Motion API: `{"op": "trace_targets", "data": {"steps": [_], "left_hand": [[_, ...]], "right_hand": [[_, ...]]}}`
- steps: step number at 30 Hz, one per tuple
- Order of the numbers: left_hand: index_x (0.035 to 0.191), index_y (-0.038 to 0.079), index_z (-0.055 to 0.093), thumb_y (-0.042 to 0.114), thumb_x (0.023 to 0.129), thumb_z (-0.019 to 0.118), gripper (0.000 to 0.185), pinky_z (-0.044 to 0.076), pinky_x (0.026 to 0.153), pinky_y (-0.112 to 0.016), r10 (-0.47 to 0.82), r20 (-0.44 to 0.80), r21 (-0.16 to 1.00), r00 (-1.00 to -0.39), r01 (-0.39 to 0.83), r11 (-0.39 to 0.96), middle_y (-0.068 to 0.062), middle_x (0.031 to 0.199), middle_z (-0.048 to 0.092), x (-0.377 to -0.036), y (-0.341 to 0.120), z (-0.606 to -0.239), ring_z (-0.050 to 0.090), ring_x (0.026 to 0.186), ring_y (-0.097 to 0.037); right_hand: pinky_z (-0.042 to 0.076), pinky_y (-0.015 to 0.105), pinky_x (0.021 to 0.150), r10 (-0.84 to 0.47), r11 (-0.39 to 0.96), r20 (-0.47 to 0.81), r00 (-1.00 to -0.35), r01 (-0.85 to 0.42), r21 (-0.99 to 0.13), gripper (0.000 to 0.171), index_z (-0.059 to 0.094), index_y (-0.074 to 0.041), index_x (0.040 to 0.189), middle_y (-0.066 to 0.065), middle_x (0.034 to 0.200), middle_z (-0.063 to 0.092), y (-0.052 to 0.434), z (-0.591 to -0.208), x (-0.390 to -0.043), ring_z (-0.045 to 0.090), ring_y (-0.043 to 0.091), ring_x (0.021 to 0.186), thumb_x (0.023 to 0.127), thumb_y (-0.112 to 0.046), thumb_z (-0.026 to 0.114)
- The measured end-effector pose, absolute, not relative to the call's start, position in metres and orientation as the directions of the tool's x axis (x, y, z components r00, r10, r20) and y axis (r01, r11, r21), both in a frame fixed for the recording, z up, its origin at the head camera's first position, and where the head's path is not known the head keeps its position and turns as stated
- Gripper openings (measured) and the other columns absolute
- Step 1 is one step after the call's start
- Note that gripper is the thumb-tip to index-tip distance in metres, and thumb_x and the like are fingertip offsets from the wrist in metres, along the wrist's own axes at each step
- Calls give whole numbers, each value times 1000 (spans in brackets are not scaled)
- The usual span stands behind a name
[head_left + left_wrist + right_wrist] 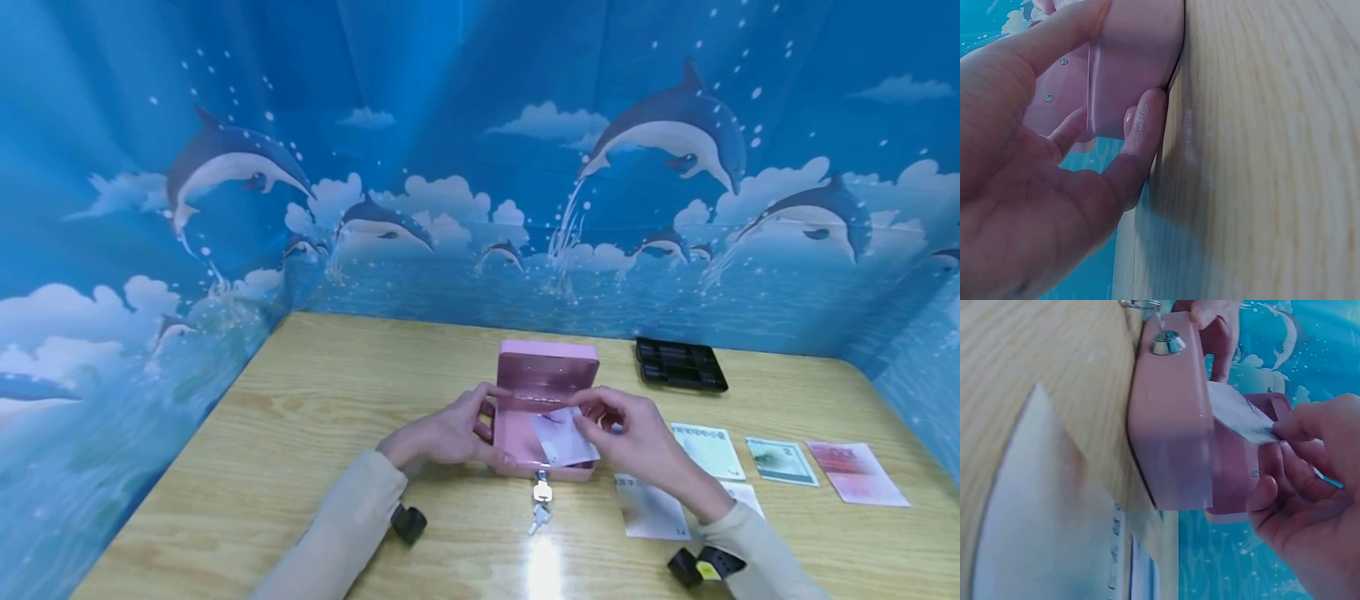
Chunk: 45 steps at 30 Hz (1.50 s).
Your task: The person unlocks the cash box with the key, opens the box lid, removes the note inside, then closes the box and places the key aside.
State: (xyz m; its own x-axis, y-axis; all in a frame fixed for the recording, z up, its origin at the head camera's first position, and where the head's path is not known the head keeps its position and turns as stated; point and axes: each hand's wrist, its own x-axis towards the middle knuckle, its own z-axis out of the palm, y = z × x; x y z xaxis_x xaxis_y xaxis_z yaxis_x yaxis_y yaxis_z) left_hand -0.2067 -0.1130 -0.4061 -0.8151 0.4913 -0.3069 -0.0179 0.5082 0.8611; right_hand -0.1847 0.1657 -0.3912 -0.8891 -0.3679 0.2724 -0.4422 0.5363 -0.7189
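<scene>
Two fingertips of the right hand [637, 437] pinch a pale banknote [564, 440] by its right edge, and the note slants across the mouth of the pink cash box [542, 412], partly inside, partly over the near wall. The left hand [450, 433] grips the box's left side, thumb up by the raised lid, fingers curled against the wall down at the table [300, 417]; the left wrist view shows those fingers pressed to the pink side where it meets the wood.

Keys [540, 500] hang from the lock in the box's near face and rest on the table. To the right lie more banknotes: a white one [648, 508] near the right wrist, then a green-printed one [708, 450], a greenish one [782, 461] and a red one [855, 472] further right. A black tray [679, 364] sits at the far right of the box.

To my eye, the note goes in best kept flat and low, with the left hand bracing the box so it does not slide, and the pinch loosened only once the paper clears the near wall.
</scene>
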Motion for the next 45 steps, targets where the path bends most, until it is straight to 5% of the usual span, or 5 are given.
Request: {"op": "trace_targets", "data": {"steps": [18, 29, 38, 45], "left_hand": [[152, 25, 33, 25, 79, 89, 92, 53, 101, -42, 500, -302, 865, -812, -13, 502, -9, 139, 50, -205, -115, -407, 59, 114, -21], [151, 27, 34, 26, 77, 90, 93, 52, 102, -41, 489, -304, 863, -818, -19, 506, -6, 137, 50, -207, -114, -409, 59, 112, -20], [151, 26, 35, 26, 78, 89, 91, 52, 100, -41, 492, -299, 860, -818, -8, 510, -8, 137, 50, -207, -113, -408, 60, 111, -20], [152, 25, 35, 27, 79, 89, 91, 53, 98, -40, 493, -295, 858, -819, 0, 513, -10, 137, 49, -206, -113, -409, 59, 113, -21]], "right_hand": [[49, 24, 54, -318, 570, 332, -888, -459, -682, 21, 75, -16, 115, -6, 95, 70, 190, -373, -177, 55, 8, 65, 98, -8, 67], [53, 23, 63, -304, 572, 158, -940, -312, -759, 23, 72, -18, 123, 4, 114, 73, 220, -367, -170, 60, 8, 77, 102, -20, 64], [50, 24, 58, -307, 606, 108, -946, -282, -744, 27, 71, -14, 126, 9, 118, 73, 250, -369, -167, 58, 9, 72, 101, -19, 66], [51, 25, 59, -266, 657, 73, -961, -236, -716, 29, 71, -11, 126, -4, 105, 74, 272, -371, -161, 60, 8, 73, 100, -23, 68]]}}
